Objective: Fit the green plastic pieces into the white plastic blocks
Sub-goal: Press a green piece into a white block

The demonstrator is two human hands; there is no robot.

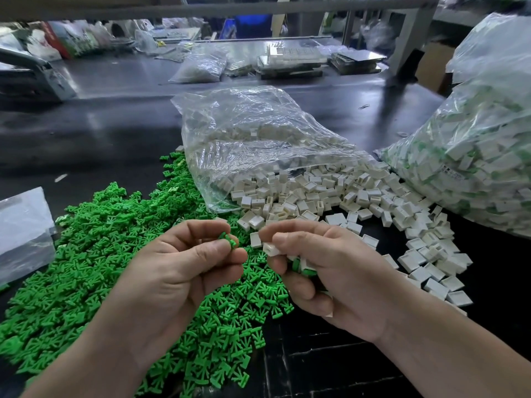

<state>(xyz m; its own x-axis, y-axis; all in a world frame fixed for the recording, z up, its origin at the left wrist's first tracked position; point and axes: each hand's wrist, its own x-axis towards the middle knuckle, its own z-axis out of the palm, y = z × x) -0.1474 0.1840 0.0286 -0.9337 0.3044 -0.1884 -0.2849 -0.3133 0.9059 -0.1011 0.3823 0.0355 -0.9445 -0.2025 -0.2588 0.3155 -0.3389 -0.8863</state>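
Observation:
My left hand (184, 271) pinches a small green plastic piece (230, 242) between thumb and fingertips. My right hand (324, 271) pinches a white plastic block (270, 249) at its fingertips, a short gap from the green piece, and holds more white and green parts (304, 267) curled in its palm. A wide heap of loose green pieces (94, 242) covers the dark table under and left of my hands. Loose white blocks (344, 193) spill from an open clear bag (244, 139) behind my hands and spread to the right.
A large clear bag of white blocks with green showing inside (474, 145) bulges at the right. A flat plastic bag (23, 234) lies at the left edge. Further bags, trays and a metal frame post (408, 41) stand at the back of the dark table (100, 133).

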